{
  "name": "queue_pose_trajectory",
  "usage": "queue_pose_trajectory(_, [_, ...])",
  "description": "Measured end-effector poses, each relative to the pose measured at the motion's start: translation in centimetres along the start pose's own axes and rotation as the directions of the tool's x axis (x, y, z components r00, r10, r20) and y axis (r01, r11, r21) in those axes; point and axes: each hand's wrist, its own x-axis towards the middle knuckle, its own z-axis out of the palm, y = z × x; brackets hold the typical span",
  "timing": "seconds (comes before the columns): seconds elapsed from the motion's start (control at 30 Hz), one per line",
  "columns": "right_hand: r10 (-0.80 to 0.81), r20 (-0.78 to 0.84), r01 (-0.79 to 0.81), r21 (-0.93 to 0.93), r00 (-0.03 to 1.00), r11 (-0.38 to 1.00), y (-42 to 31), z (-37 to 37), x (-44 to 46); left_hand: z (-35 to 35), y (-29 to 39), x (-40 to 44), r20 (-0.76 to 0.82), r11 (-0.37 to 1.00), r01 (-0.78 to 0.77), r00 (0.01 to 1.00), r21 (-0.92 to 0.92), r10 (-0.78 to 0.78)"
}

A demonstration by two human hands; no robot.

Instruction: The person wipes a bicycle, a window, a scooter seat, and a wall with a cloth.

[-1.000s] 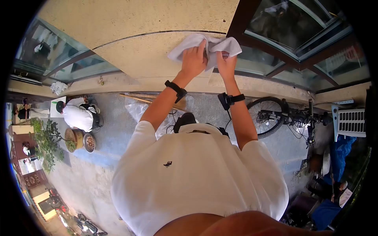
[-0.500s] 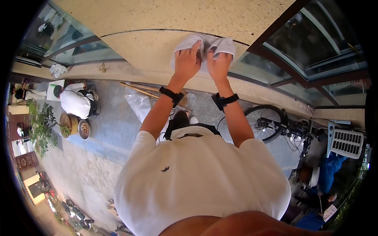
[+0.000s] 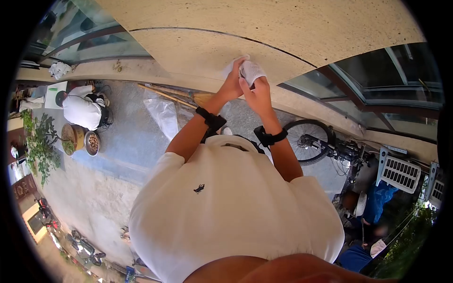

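A whitish cloth (image 3: 252,70) is bunched up between my two hands, in front of the beige wall (image 3: 198,52). My left hand (image 3: 232,84) is closed on the cloth's left side, fingers pointing up. My right hand (image 3: 258,95) grips its right side, with the thumb raised against it. The cloth covers some of the fingertips. Black bands circle both my wrists. Whether the cloth touches the wall is hard to tell.
Windows (image 3: 387,80) flank the wall. Below right stand a bicycle (image 3: 309,141) and an outdoor unit (image 3: 400,173). At left, a person in white (image 3: 82,111) crouches near a bowl (image 3: 92,143) and a potted plant (image 3: 40,144). Wooden poles (image 3: 165,93) lie by the wall.
The cloth, earlier spread wider against the wall, is now gathered into a smaller bundle. My hands have come closer together and lower. The view has shifted, showing more wall at the right.
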Motion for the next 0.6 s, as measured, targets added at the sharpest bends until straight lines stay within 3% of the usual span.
queue_pose_trajectory(0.03, [0.002, 0.003, -0.002, 0.000, 1.000, 1.000, -0.8, -0.8, -0.1, -0.1, -0.5, 0.2, 0.058, 0.989, 0.110, 0.993, -0.097, -0.104])
queue_pose_trajectory(0.07, [-0.047, 0.083, 0.052, -0.052, 0.995, 0.997, -1.6, -1.7, 0.0, -0.4, 0.1, 0.6, 0.056, 0.989, 0.113, 0.993, -0.100, -0.107])
queue_pose_trajectory(0.13, [-0.090, 0.167, 0.108, -0.100, 0.982, 0.989, -3.5, -4.4, 0.1, -0.9, 1.2, 1.4, 0.247, 0.973, -0.005, 0.967, -0.229, 0.063])
queue_pose_trajectory(0.17, [0.024, 0.336, -0.004, -0.060, 0.941, 0.998, -4.7, -6.2, 0.1, -0.8, 1.6, 1.3, 0.244, 0.973, -0.001, 0.968, -0.229, 0.059])
queue_pose_trajectory(0.2, [0.122, 0.500, -0.119, -0.038, 0.858, 0.992, -5.8, -8.0, 0.2, -0.3, 2.1, 0.9, 0.249, 0.988, 0.055, 0.968, -0.144, -0.017])
queue_pose_trajectory(0.27, [0.433, 0.698, -0.170, -0.416, 0.571, 0.893, -6.9, -11.3, 1.3, -1.1, 2.6, 1.1, 0.235, 0.994, 0.100, 0.968, -0.042, -0.087])
queue_pose_trajectory(0.33, [0.242, 0.703, -0.107, -0.231, 0.669, 0.967, -7.5, -13.6, 2.0, -2.8, 3.0, 1.3, 0.019, 0.995, 0.023, 1.000, 0.093, -0.024])
queue_pose_trajectory(0.37, [0.170, 0.566, -0.047, -0.225, 0.807, 0.973, -7.5, -14.7, 2.5, -4.1, 3.1, 1.5, 0.017, 0.994, 0.018, 1.000, 0.107, -0.020])
queue_pose_trajectory(0.4, [0.090, 0.409, 0.007, -0.230, 0.908, 0.973, -7.4, -15.8, 3.1, -5.8, 3.1, 1.5, -0.163, 0.992, -0.005, 0.986, 0.127, 0.026])
queue_pose_trajectory(0.43, [0.010, 0.101, 0.013, -0.223, 0.995, 0.975, -7.5, -16.6, 4.3, -7.6, 3.1, 1.4, -0.338, 0.989, -0.024, 0.938, 0.148, 0.073])
queue_pose_trajectory(0.47, [0.006, 0.109, 0.018, -0.215, 0.994, 0.976, -7.1, -17.5, 5.7, -9.7, 3.3, 1.5, -0.407, 0.974, -0.024, 0.906, 0.226, 0.117])
queue_pose_trajectory(0.5, [-0.146, -0.331, 0.022, -0.351, 0.932, 0.936, -6.3, -18.5, 7.3, -12.2, 3.6, 1.6, -0.470, 0.953, -0.017, 0.867, 0.303, 0.165])
queue_pose_trajectory(0.53, [-0.321, -0.675, -0.043, -0.463, 0.664, 0.885, -4.9, -19.6, 8.9, -14.4, 3.8, 1.9, -0.518, 0.894, 0.038, 0.826, 0.446, 0.223])
queue_pose_trajectory(0.57, [-0.334, -0.724, 0.017, -0.407, 0.603, 0.913, -2.0, -21.8, 10.8, -16.5, 3.9, 2.2, -0.552, 0.814, 0.103, 0.782, 0.572, 0.289])
queue_pose_trajectory(0.6, [-0.338, -0.773, 0.081, -0.352, 0.537, 0.932, 0.3, -23.1, 12.5, -18.5, 4.2, 2.6, -0.555, 0.810, 0.109, 0.780, 0.576, 0.290])
